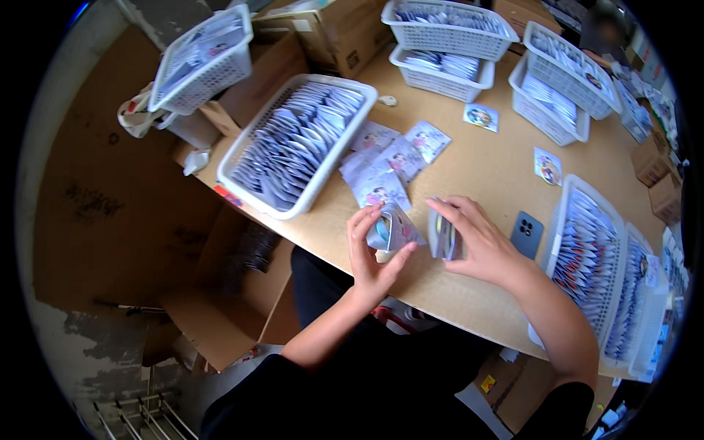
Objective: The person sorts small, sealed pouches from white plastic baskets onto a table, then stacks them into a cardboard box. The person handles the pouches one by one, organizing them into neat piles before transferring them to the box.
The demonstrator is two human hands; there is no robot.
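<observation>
My left hand (369, 257) grips a small printed packet (404, 231) by its edges, thumb below and fingers above. The packet bulges apart at its mouth, and a round teal-edged piece (383, 226) shows there. To the right, my right hand (481, 239) pinches a thin stack of flat packets (443, 237) stood on edge; their number cannot be told. A narrow gap separates the two hands, both above the table's front edge. Just beyond the left hand, several loose printed packets (380, 186) lie overlapping on the wooden table (473, 159).
A white plastic basket (308, 206) full of packets stands at left. Stacked baskets (445, 88) of packets are at the back, more baskets (619, 275) at right. A smartphone (527, 235) lies beside my right wrist. An open cardboard box (220, 330) sits below. Another person (602, 36) is at far right.
</observation>
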